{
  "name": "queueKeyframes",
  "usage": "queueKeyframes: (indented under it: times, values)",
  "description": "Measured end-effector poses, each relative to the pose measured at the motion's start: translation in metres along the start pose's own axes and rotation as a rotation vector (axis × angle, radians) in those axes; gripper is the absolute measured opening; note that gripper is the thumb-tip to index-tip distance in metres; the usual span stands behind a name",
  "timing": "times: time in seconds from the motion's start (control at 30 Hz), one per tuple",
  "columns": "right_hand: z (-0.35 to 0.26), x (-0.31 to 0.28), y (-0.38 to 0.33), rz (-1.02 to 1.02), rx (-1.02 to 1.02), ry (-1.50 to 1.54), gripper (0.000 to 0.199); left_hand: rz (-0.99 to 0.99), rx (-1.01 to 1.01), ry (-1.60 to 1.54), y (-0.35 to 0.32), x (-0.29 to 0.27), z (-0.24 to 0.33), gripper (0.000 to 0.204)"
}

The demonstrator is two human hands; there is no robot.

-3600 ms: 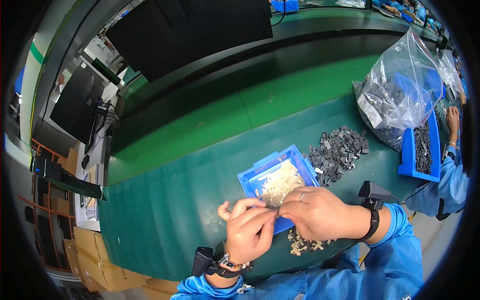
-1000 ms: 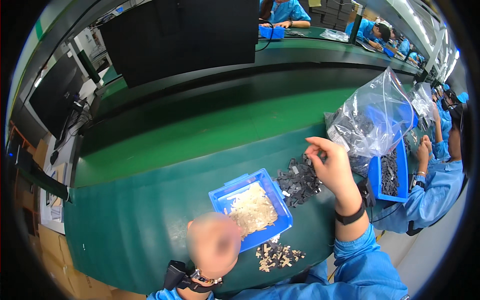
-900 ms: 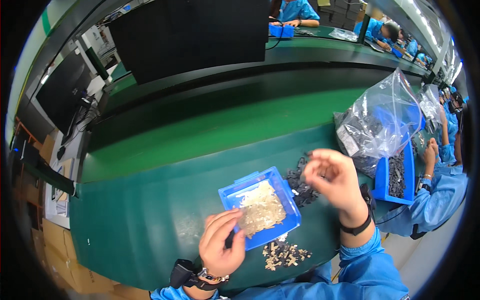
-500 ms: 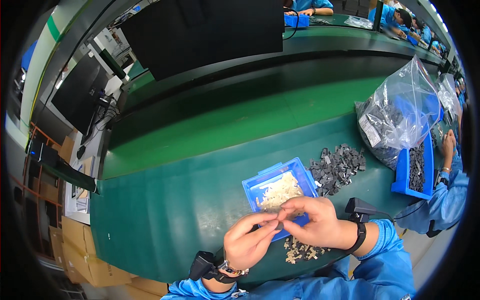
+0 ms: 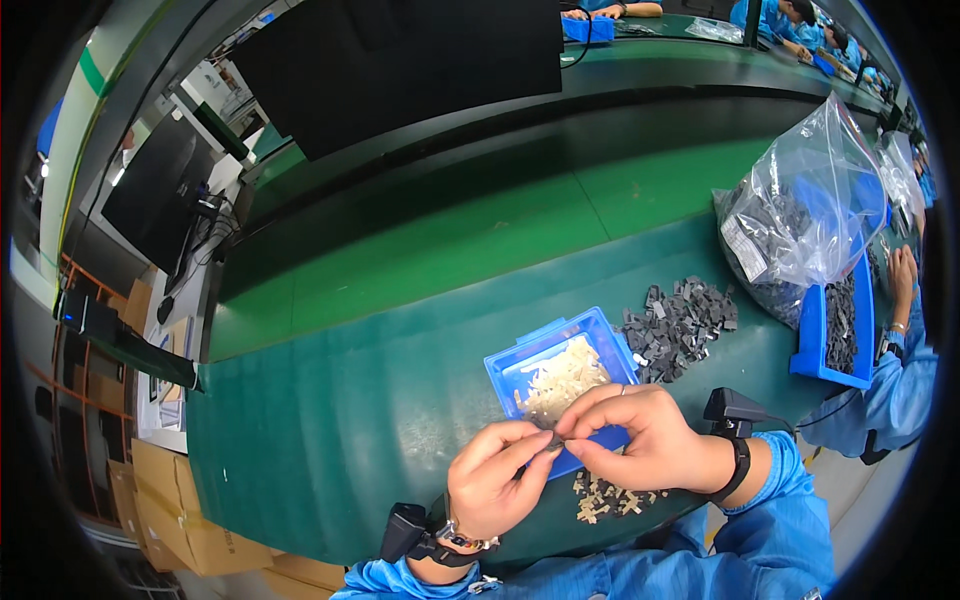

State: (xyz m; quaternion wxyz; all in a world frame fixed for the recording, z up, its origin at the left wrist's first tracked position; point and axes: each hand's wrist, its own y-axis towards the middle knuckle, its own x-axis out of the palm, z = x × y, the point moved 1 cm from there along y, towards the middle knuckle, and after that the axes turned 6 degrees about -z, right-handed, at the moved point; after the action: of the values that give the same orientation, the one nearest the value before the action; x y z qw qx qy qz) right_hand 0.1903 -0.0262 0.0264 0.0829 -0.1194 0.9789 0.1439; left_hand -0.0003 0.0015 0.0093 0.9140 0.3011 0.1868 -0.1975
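The small dark piece (image 5: pixel 557 442) is largely covered by the left grip (image 5: pixel 495 485) and right grip (image 5: pixel 645 435), its outline too small to tell. Part of the square blue plastic tray (image 5: pixel 613 347) is hidden beneath them; the black rectangular panel (image 5: pixel 400 80) is cut off above.

I record a large black panel (image 5: pixel 410 75) across the top of the frame, left of centre. At upper left I note a pale post (image 5: pixel 92 72) bearing a green band. Right of it, at mid-left, a dark monitor (image 5: pixel 155 195) appears tilted, with cables (image 5: pixel 208 225) bunched beside it and a dark mouse (image 5: pixel 165 308) below. Further down, I find orange rails (image 5: pixel 80 390) near the left rim and a brown cardboard box (image 5: pixel 190 510) at lower left. At top right I observe a small blue tray (image 5: pixel 588 30) and a clear bag (image 5: pixel 715 29); a co-worker's blue sleeve (image 5: pixel 905 375) occupies the right edge.
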Motion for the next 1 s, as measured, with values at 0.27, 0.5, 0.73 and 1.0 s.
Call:
queueKeyframes:
  times: [0.27,0.5,0.73,1.0]
  values:
    - [-0.0019,-0.0004,-0.0009,-0.009,0.049,-0.002,0.006,-0.035,0.021,0.049,-0.0017,0.0014,-0.0008,0.021]
    - [-0.0031,-0.0012,-0.0007,-0.023,0.062,-0.032,0.006,-0.059,0.024,0.049,-0.0004,0.0013,-0.0007,0.022]
    - [-0.0021,-0.0013,0.0008,-0.024,0.075,-0.028,0.007,-0.069,0.018,0.043,0.0023,0.0006,0.0011,0.020]
    - [-0.0019,-0.0026,-0.0004,-0.048,0.110,0.003,0.007,-0.093,0.016,0.060,0.0008,0.0003,0.0022,0.021]
